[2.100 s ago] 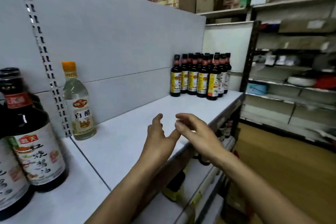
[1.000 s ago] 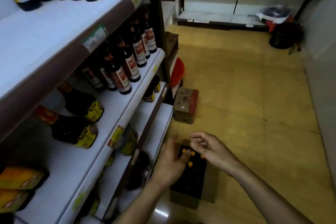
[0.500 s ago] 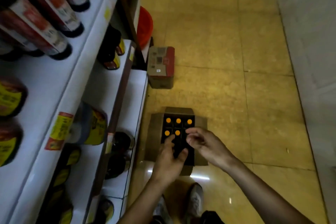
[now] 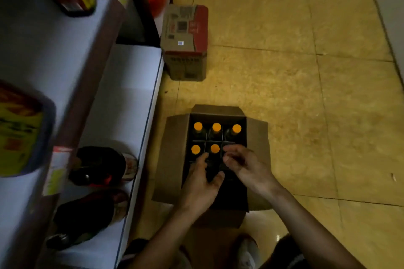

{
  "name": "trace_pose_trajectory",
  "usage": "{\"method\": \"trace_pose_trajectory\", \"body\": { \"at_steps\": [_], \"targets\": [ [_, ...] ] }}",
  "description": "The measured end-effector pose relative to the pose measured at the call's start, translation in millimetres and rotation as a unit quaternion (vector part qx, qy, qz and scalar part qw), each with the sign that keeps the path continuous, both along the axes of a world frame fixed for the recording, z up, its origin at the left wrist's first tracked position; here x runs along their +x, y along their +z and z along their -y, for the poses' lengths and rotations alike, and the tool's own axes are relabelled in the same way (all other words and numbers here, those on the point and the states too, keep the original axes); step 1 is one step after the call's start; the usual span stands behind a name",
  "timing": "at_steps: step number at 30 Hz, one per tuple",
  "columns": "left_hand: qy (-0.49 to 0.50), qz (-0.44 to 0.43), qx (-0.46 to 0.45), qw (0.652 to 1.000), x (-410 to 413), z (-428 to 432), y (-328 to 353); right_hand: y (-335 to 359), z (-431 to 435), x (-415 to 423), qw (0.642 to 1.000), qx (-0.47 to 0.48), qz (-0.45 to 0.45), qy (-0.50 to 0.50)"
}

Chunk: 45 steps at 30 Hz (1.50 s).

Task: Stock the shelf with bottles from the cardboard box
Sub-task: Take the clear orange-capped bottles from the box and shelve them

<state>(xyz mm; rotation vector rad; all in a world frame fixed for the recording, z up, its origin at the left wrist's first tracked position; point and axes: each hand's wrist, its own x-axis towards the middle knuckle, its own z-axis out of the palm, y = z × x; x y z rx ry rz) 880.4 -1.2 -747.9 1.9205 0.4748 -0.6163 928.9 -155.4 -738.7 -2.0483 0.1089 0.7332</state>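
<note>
Now: Both Hands Over the Open Box

Yellow floor tiles [image 4: 306,72] fill the right side. The white shelf unit [image 4: 122,105] runs down the left, with dark bottles [image 4: 96,166] on its lower tier. The cardboard box [image 4: 175,153] stands open on the floor just beside the shelf unit, a closed carton [image 4: 184,39] beyond it. Left hand [image 4: 200,183] hovers above the box, fingers relaxed, holding nothing. Right hand [image 4: 244,166] has fingers curled over a middle-row cell; its grasp cannot be determined. Five orange-capped bottles [image 4: 216,128] stand upright in the far cells.
</note>
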Motion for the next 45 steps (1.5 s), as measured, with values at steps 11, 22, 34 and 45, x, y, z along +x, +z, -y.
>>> {"method": "trace_pose_trajectory", "body": {
  "at_steps": [11,22,34,45],
  "targets": [
    [-0.032,0.049,-0.015,0.998,26,-1,-142,-131,-3,33,0.992,-0.072,0.064,0.075],
    [-0.083,0.065,-0.017,0.994,33,-12,-174,-166,-21,52,0.969,-0.152,0.088,0.175],
    [-0.156,0.083,0.026,0.984,39,-12,-186,-194,-21,43,0.984,-0.065,0.141,0.092],
    [-0.125,0.076,-0.049,0.988,42,-20,-192,-137,-11,48,0.973,-0.047,0.223,0.030]
  ]
}}
